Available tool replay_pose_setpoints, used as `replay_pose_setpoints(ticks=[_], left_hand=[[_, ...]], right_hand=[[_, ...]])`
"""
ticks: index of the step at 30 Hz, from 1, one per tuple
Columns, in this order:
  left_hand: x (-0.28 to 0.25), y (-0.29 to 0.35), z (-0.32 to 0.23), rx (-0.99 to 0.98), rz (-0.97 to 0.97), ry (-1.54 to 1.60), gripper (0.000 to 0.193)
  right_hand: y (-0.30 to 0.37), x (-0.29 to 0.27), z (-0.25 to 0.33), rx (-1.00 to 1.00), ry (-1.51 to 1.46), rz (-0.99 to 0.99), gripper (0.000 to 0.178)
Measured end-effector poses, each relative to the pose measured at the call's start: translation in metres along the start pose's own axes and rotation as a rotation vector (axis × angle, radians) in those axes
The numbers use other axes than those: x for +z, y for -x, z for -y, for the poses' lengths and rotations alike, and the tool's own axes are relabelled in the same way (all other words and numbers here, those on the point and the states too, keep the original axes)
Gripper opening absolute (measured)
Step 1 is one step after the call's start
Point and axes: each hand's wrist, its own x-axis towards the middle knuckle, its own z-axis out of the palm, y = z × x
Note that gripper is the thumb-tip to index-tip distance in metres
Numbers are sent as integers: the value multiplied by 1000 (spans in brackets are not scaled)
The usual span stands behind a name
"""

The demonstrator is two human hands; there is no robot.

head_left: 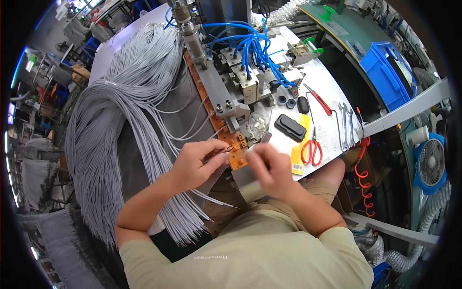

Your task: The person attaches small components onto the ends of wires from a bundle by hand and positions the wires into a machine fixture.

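My left hand point(195, 166) pinches the stripped end of a grey cable, with thin wire tips showing past its fingertips. Those tips are at the near end of an orange strip point(236, 155) that carries small metal blocks. Just right of the strip is my right hand point(272, 171), its fingers curled and slightly smeared by motion; whatever they hold, if anything, is hidden. A big bundle of grey cables point(103, 130) drapes over the table to the left, its cut ends hanging beside my left forearm. Above the strip stands a metal press point(211, 82).
Blue air tubes point(250, 45) feed the machine. On the white tabletop right lie a black case point(290, 127), red-handled scissors point(312, 151), a yellow packet point(297, 166), a red knife point(320, 101) and wrenches point(344, 127). Farther right are a blue bin point(385, 79) and a fan point(429, 161).
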Motion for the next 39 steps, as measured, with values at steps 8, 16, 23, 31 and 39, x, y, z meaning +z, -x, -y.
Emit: replay_pose_setpoints(ticks=[8, 16, 23, 31, 39], left_hand=[[4, -2, 4, 219, -14, -279, 16], [0, -1, 7, 182, -30, -278, 17], [-2, -1, -2, 103, 75, -67, 14], [0, 0, 0, 137, 74, -78, 15], [1, 7, -16, 309, -16, -362, 18]], right_hand=[[-4, 12, 3, -483, 325, 21, 19], [-2, 16, 7, -453, 322, 22, 17], [-7, 8, 11, -372, 242, 189, 14], [-17, 7, 3, -567, 297, 115, 13], [-33, 2, -46, 166, -54, -23, 13]])
